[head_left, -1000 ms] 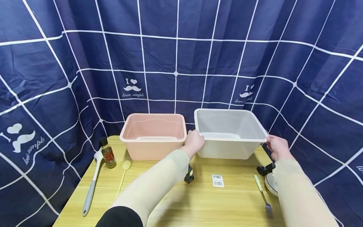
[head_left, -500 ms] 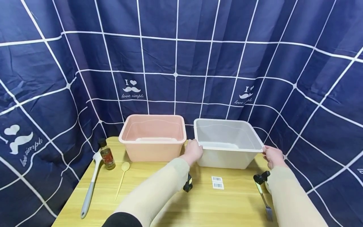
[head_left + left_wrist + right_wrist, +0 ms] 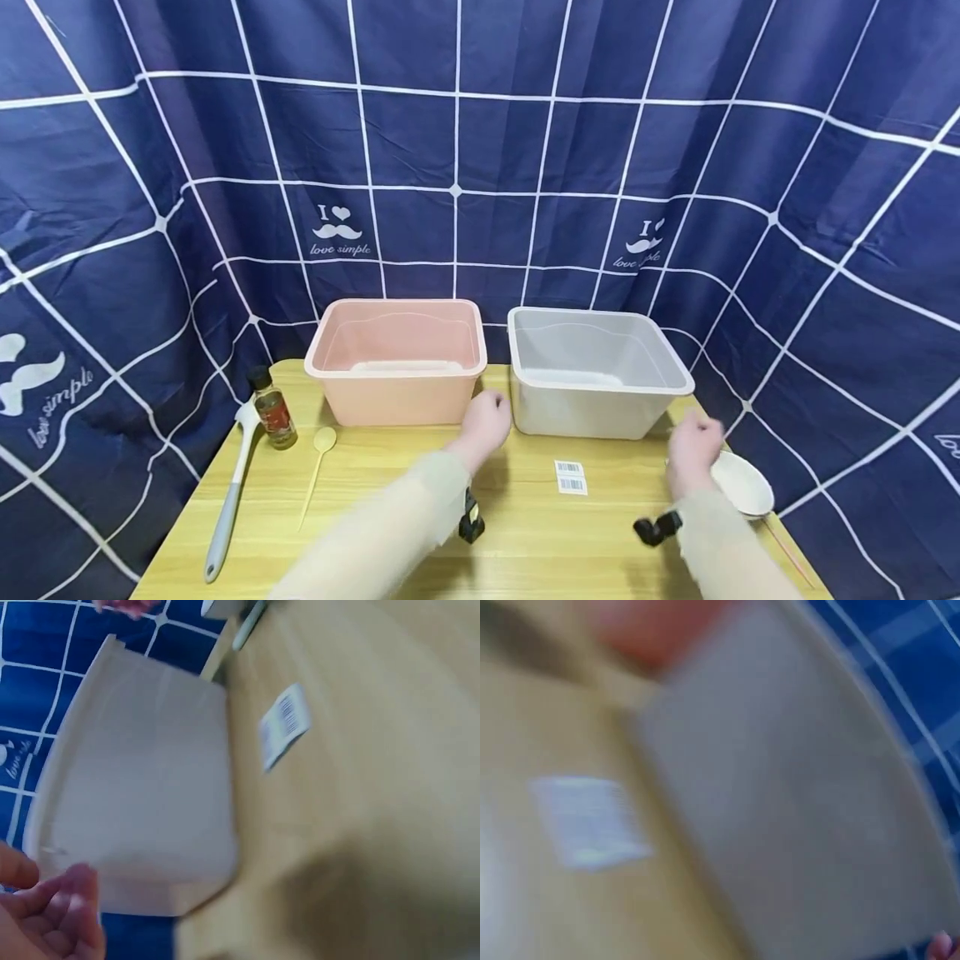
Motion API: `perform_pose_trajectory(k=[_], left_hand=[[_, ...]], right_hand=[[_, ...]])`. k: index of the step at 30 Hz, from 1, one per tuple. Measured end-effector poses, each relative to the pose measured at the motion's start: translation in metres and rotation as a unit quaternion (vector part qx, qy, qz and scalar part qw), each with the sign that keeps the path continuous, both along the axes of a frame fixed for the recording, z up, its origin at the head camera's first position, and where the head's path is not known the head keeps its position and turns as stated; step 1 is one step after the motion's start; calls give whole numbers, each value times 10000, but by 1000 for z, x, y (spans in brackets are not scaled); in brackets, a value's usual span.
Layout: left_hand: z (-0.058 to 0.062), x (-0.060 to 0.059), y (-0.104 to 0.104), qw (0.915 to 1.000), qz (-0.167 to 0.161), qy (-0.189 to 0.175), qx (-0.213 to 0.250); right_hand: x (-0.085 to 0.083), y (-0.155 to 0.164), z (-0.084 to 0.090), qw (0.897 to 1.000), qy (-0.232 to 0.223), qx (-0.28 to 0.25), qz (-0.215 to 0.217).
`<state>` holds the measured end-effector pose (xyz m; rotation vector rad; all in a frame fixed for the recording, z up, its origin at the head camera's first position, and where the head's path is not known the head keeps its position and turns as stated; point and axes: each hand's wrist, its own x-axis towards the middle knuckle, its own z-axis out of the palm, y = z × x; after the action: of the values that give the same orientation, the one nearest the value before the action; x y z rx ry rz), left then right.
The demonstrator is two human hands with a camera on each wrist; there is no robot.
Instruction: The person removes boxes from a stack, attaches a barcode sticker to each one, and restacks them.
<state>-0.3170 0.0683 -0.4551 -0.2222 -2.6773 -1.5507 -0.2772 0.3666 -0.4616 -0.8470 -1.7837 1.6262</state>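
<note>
The grey bin (image 3: 596, 375) is being seen standing on the wooden desk (image 3: 525, 533) at its far edge, just beside the pink bin (image 3: 396, 362), with a narrow gap between the two. The left hand (image 3: 483, 421) is being held just in front of the gap between the bins, near the grey bin's left front corner and apart from it; nothing is being gripped, and in the left wrist view its fingers (image 3: 71, 900) are being shown loosely bent and spread beside the bin's white wall (image 3: 150, 795). The right hand (image 3: 693, 450) is being held near the grey bin's right front corner, apart from it and blurred; nothing is being seen in it, but how its fingers are lying cannot be told. A white bowl (image 3: 742, 483) is being seen just to the right of that hand, at the desk's right edge. A barcode label (image 3: 571, 477) is lying flat on the desk between the two hands, in front of the grey bin. At the left of the desk, a small bottle (image 3: 272, 408), a pale wooden spoon (image 3: 315, 471) and a long grey-handled utensil (image 3: 228, 492) are being seen lying well apart from both hands. The right wrist view is too blurred for detail.
</note>
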Motion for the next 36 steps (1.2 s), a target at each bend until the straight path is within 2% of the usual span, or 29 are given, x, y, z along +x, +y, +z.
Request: perform_pose_trajectory(k=[1,3,6,8,11,14,16,19,23,29,31,36], left_hand=[[-7,4,-1,9993,-97,-222,276],[-22,11,0,9917,-378,-789,937],[-44,19,8,9669,-782,-1750,1685],[-56,23,16,9492,-1011,-2195,2018],[-71,26,25,9304,-1245,-2611,2253],[-80,27,31,9190,-1285,-2771,2495],[-85,26,33,9149,-1241,-2800,2629],[-89,25,37,9123,-1126,-2769,2800],[-93,24,38,9095,-953,-2747,2970],[-92,26,28,9137,-594,-2697,2980],[-91,27,23,9188,-512,-2607,2920],[-86,31,2,9434,-342,-2151,2503]], right_hand=[[7,-8,-10,9980,-301,-43,558],[18,-22,-30,9822,-889,-34,1657],[26,-36,-57,9513,-1442,-148,2722],[25,-43,-68,9425,-1556,-210,2950],[23,-54,-75,9412,-1572,-154,2987],[20,-64,-77,9432,-1557,101,2932],[17,-71,-79,9431,-1578,272,2914],[15,-80,-80,9404,-1614,435,2963],[12,-94,-80,9409,-1713,394,2893],[10,-108,-79,9449,-1563,-129,2873],[10,-114,-77,9443,-1430,-269,2953],[8,-133,-70,9415,-1158,-485,3128]])
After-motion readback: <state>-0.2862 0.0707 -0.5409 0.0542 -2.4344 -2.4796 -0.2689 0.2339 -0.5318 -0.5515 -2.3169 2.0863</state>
